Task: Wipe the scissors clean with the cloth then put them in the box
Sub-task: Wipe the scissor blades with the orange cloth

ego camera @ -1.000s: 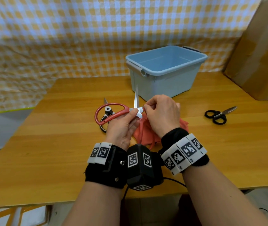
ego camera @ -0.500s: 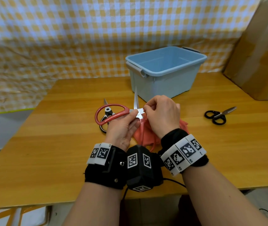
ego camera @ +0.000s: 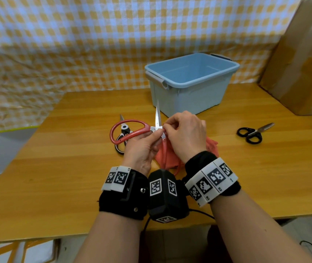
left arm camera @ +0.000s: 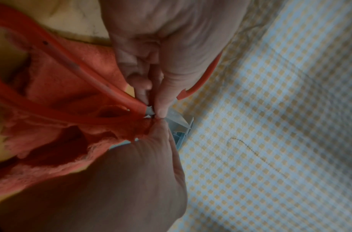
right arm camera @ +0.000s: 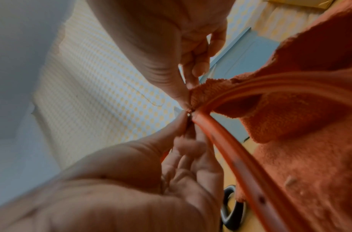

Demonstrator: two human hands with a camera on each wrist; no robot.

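Red-handled scissors (ego camera: 132, 132) are held above the table with one silver blade (ego camera: 157, 116) pointing up. My left hand (ego camera: 141, 147) pinches them near the pivot. My right hand (ego camera: 185, 135) pinches an orange-red cloth (ego camera: 165, 158) against the base of the blade, and the rest of the cloth hangs down to the table. Up close, the red handle (left arm camera: 71, 62) crosses the cloth (left arm camera: 52, 141), and the cloth (right arm camera: 290, 117) bunches round the handle (right arm camera: 230, 149). The empty blue box (ego camera: 189, 92) stands just behind my hands.
A black-handled pair of scissors (ego camera: 251, 132) lies on the wooden table (ego camera: 56, 168) to the right. Another pair with a black-and-white handle (ego camera: 122, 147) lies under the red handle loop. A brown cardboard box (ego camera: 299, 63) stands at the back right, before a checked backdrop.
Both hands keep the same hold and the blade still points up. The right hand's fingers have shifted only slightly at the blade base.
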